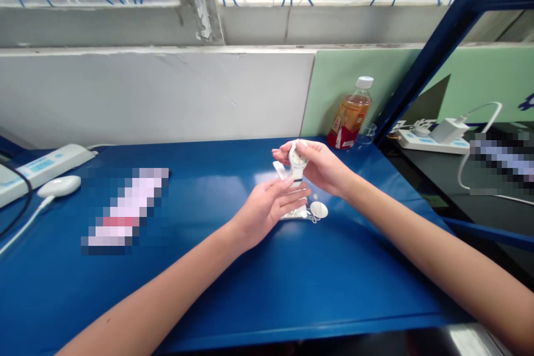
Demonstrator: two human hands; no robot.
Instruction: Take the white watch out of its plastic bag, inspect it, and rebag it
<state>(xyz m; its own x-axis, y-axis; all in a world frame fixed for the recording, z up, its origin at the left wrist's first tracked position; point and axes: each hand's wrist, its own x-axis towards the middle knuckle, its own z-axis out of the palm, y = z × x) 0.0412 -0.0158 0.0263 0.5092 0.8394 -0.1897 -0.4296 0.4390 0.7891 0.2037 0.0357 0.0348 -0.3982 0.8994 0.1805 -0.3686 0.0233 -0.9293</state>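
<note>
Pinching white watch (298, 156) in right fingers (285, 148); extending left fingers (294, 198) by strap (297, 174), unclear if gripping; perhaps risking a drop through slackness.

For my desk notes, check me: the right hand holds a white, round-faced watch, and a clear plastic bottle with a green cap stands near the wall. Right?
Not quite: in the head view, the clear plastic bottle has a white cap, not green. The right hand does hold the white, round-faced watch.
</note>
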